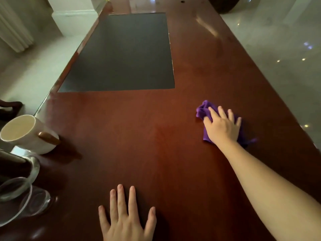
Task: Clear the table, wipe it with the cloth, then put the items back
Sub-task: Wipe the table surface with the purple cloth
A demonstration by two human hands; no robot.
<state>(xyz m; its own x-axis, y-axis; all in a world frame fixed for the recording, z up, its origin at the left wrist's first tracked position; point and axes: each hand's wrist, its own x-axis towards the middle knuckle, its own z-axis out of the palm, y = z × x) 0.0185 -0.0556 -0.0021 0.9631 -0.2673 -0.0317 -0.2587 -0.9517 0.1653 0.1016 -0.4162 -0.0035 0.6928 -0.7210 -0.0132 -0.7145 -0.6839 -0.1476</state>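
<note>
A purple cloth [203, 110] lies bunched on the right side of the dark red wooden table [139, 127]. My right hand [222, 126] presses flat on top of the cloth, fingers spread, covering most of it. My left hand [126, 218] rests palm down on the bare wood near the front edge, fingers apart, holding nothing. A white mug [26, 134] with a brown handle stands at the table's left edge. Below it, at the lower left, are a clear glass [34, 200] and a glass pitcher [22, 171], partly cut off by the frame.
A dark grey rectangular mat [121, 54] is set into the far middle of the table. Pale glossy floor [278, 49] runs along the right side and the left. A dark chair part [10, 106] shows at the left edge.
</note>
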